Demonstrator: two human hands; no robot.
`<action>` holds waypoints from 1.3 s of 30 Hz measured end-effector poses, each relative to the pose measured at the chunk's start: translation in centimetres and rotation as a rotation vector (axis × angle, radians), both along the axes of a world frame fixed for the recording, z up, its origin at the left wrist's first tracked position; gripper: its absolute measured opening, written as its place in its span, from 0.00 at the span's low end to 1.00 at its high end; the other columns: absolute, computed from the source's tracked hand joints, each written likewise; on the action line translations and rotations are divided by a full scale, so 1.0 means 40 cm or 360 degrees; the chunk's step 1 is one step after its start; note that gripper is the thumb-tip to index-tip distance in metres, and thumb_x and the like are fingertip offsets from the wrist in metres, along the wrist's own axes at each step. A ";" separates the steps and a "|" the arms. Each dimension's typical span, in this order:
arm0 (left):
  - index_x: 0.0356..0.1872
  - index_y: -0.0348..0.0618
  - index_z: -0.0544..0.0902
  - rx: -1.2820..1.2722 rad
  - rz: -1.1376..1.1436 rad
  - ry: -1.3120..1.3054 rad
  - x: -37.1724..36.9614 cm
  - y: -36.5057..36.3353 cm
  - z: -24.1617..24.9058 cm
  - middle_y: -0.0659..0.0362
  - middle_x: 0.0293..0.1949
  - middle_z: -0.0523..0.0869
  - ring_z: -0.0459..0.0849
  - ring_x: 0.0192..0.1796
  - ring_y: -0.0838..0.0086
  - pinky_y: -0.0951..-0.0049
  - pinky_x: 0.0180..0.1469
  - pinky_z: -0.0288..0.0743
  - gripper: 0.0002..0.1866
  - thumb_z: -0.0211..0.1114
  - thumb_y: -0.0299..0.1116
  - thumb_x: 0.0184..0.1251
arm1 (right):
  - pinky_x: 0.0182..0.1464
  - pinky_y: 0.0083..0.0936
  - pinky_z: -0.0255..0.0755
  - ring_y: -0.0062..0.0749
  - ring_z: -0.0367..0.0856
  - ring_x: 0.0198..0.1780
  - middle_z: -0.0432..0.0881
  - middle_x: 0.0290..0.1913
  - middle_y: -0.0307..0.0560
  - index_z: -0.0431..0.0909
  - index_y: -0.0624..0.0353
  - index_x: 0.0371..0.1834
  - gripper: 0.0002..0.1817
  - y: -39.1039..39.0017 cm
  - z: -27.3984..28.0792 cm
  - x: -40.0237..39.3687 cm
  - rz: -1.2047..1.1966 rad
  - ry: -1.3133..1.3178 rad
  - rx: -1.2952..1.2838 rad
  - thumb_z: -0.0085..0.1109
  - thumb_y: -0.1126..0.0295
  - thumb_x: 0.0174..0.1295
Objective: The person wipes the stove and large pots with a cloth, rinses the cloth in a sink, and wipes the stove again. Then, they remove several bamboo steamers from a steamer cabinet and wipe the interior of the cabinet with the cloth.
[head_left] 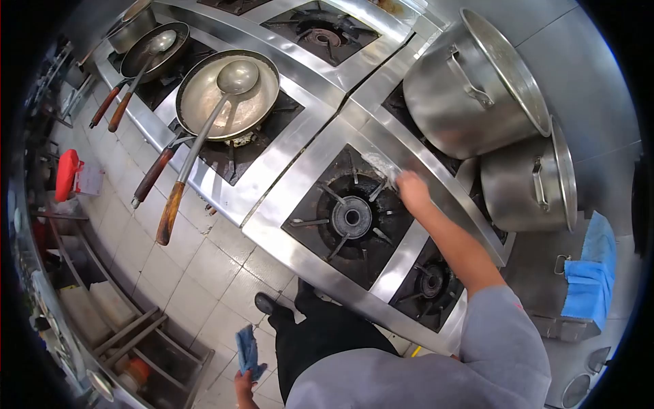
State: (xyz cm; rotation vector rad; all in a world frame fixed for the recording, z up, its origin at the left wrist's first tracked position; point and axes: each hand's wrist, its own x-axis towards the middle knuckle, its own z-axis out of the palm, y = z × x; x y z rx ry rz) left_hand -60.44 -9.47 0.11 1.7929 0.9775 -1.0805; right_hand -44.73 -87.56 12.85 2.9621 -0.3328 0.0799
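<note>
My right hand (412, 192) is closed on a pale, whitish thing (381, 165), perhaps a cloth or a brush; its exact kind is blurred. That thing lies against the steel stove top (368, 129) at the back edge of a gas burner (352, 217) with a bare grate. Down by my side, my left hand (244, 387) grips a folded blue cloth (248, 351) above the tiled floor, away from the stove.
On the left burners are a frying pan (197, 88) holding a ladle (238, 77), and a smaller pan (178, 51), their handles jutting over the front edge. Large steel pots (463, 88) stand at the back right. A blue cloth (589, 283) hangs at the right. Shelving (129, 334) is behind me.
</note>
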 end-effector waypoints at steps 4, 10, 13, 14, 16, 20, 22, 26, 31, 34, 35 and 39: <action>0.49 0.38 0.78 -0.0060 -0.0059 -0.0032 -0.005 -0.014 0.025 0.55 0.37 0.85 0.84 0.33 0.67 0.69 0.25 0.80 0.20 0.65 0.37 0.57 | 0.42 0.33 0.78 0.38 0.80 0.43 0.82 0.35 0.46 0.82 0.57 0.28 0.08 0.061 -0.025 0.332 0.0059 -0.0085 -0.0242 0.52 0.70 0.54; 0.53 0.38 0.77 0.0017 -0.0080 -0.0077 -0.017 0.014 0.029 0.55 0.39 0.84 0.85 0.35 0.67 0.68 0.26 0.82 0.22 0.65 0.37 0.57 | 0.48 0.32 0.78 0.45 0.80 0.47 0.83 0.40 0.54 0.83 0.62 0.28 0.06 0.268 -0.039 0.599 -0.0069 -0.0281 0.0205 0.57 0.74 0.51; 0.52 0.38 0.77 -0.0067 -0.0180 -0.0139 -0.025 0.045 0.027 0.55 0.38 0.84 0.84 0.35 0.67 0.68 0.26 0.82 0.22 0.65 0.36 0.57 | 0.54 0.35 0.74 0.42 0.79 0.49 0.83 0.42 0.52 0.81 0.64 0.35 0.10 0.331 -0.080 0.608 -0.0012 -0.0508 0.0739 0.50 0.72 0.57; 0.52 0.38 0.77 -0.0066 -0.0204 -0.0145 -0.027 0.053 0.024 0.55 0.38 0.84 0.84 0.35 0.67 0.68 0.26 0.82 0.22 0.65 0.36 0.57 | 0.56 0.35 0.72 0.43 0.78 0.51 0.83 0.44 0.49 0.81 0.62 0.38 0.11 0.320 -0.090 0.596 0.0322 -0.0724 0.0654 0.50 0.71 0.58; 0.51 0.38 0.77 0.0009 -0.0127 -0.0135 -0.024 0.072 0.009 0.54 0.38 0.84 0.84 0.34 0.66 0.68 0.25 0.82 0.21 0.66 0.35 0.57 | 0.59 0.35 0.67 0.43 0.76 0.53 0.83 0.50 0.42 0.82 0.57 0.44 0.13 0.248 -0.139 0.574 0.0643 -0.0840 0.0498 0.50 0.68 0.61; 0.50 0.37 0.77 0.0014 -0.0174 -0.0109 0.012 0.082 -0.012 0.53 0.38 0.84 0.84 0.34 0.66 0.67 0.23 0.81 0.21 0.67 0.35 0.57 | 0.51 0.35 0.72 0.41 0.76 0.48 0.81 0.54 0.38 0.82 0.53 0.47 0.14 0.080 -0.047 0.365 0.0125 -0.0433 0.0326 0.52 0.70 0.58; 0.49 0.34 0.77 0.0024 -0.0276 -0.0071 0.040 0.062 -0.002 0.54 0.38 0.84 0.83 0.35 0.69 0.70 0.30 0.81 0.20 0.66 0.34 0.58 | 0.50 0.33 0.72 0.40 0.75 0.46 0.81 0.54 0.37 0.82 0.53 0.47 0.14 0.019 -0.033 0.203 0.0088 -0.0384 0.0226 0.53 0.69 0.58; 0.47 0.33 0.78 -0.0378 -0.0343 -0.0530 0.124 0.030 -0.026 0.56 0.38 0.83 0.82 0.37 0.71 0.71 0.39 0.78 0.18 0.64 0.33 0.58 | 0.52 0.36 0.71 0.46 0.76 0.46 0.80 0.45 0.48 0.80 0.53 0.49 0.15 -0.031 -0.037 -0.158 -0.0225 -0.0353 0.0261 0.52 0.72 0.59; 0.48 0.33 0.76 -0.0490 -0.0115 -0.0941 0.322 -0.201 0.122 0.55 0.41 0.82 0.81 0.44 0.72 0.70 0.48 0.75 0.17 0.60 0.29 0.57 | 0.51 0.37 0.72 0.48 0.77 0.47 0.79 0.42 0.50 0.82 0.57 0.47 0.19 0.102 -0.002 -0.369 -0.0609 -0.0402 0.0355 0.52 0.81 0.51; 0.48 0.34 0.75 -0.0685 -0.0028 -0.1207 0.439 -0.348 0.219 0.57 0.42 0.81 0.78 0.44 0.73 0.72 0.50 0.72 0.15 0.59 0.28 0.61 | 0.51 0.36 0.72 0.50 0.77 0.47 0.79 0.41 0.52 0.83 0.61 0.44 0.18 0.191 0.018 -0.387 -0.0839 -0.0412 0.0689 0.52 0.83 0.49; 0.48 0.34 0.75 -0.0685 -0.0023 -0.1277 0.478 -0.402 0.257 0.57 0.42 0.81 0.78 0.44 0.74 0.72 0.51 0.71 0.15 0.60 0.30 0.62 | 0.50 0.36 0.72 0.51 0.77 0.47 0.78 0.38 0.54 0.83 0.62 0.43 0.18 0.209 0.018 -0.396 -0.0880 -0.0419 0.0848 0.53 0.84 0.48; 0.48 0.34 0.75 -0.0637 -0.0180 -0.1674 0.598 -0.667 0.464 0.58 0.41 0.80 0.76 0.42 0.75 0.73 0.49 0.70 0.15 0.60 0.34 0.68 | 0.51 0.25 0.71 0.39 0.80 0.47 0.80 0.41 0.49 0.82 0.62 0.47 0.23 0.266 0.014 -0.443 -0.1005 -0.1032 0.1522 0.51 0.87 0.47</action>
